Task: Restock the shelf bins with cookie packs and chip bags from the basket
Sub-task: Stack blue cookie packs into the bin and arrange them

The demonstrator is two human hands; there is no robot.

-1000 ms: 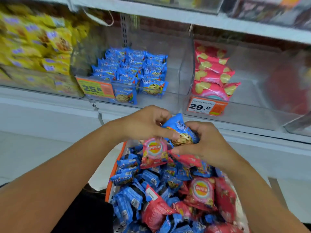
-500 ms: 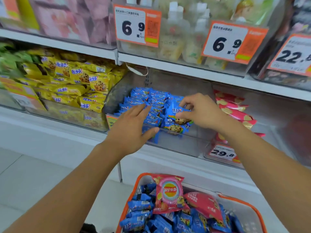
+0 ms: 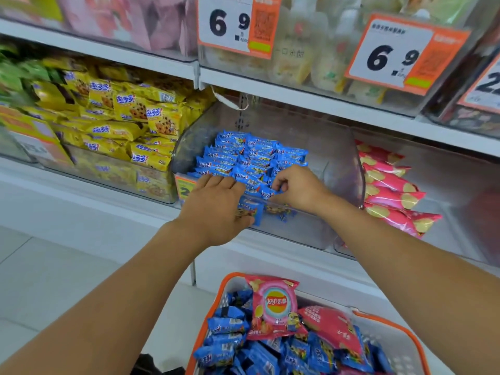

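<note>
A clear shelf bin holds rows of blue cookie packs. My left hand lies flat with straight fingers over the front packs at the bin's front left. My right hand pinches a blue cookie pack at the front of the rows. Below, an orange-rimmed basket holds several blue cookie packs and red chip bags. To the right, a second clear bin holds red chip bags.
A bin of yellow cookie packs stands left of the blue one. The shelf above carries bins with orange price tags marked 6.9. White floor tiles lie at lower left.
Both hands rose from the basket to the blue cookie bin. The right hand carried a blue pack there and now sets it at the front row; the left hand settled flat on the front packs.
</note>
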